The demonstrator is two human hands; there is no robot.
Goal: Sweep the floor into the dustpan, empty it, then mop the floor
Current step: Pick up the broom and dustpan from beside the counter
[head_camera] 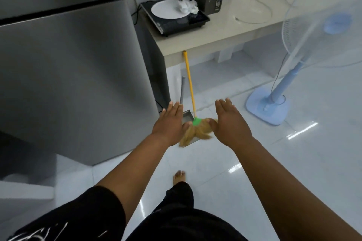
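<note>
A bare foot steps on the glossy white floor; I judge a slip possible if the stride hurries. Ahead, the left grip and right grip are both released, fingers straight, palms down, holding nothing, reaching to either side of the broom. The broom only leans, so a careless knock on its head could slide the pole sideways and drop it, perhaps toward the fan, which stands near on the right with its cord trailing. The dustpan could skid too. The broom has tan straw bristles spread over the grey dustpan's tray, a green collar, and a thin yellow pole rising to rest against the counter edge. The dustpan's grey handle stands upright just beside that pole, next to the fridge.
</note>
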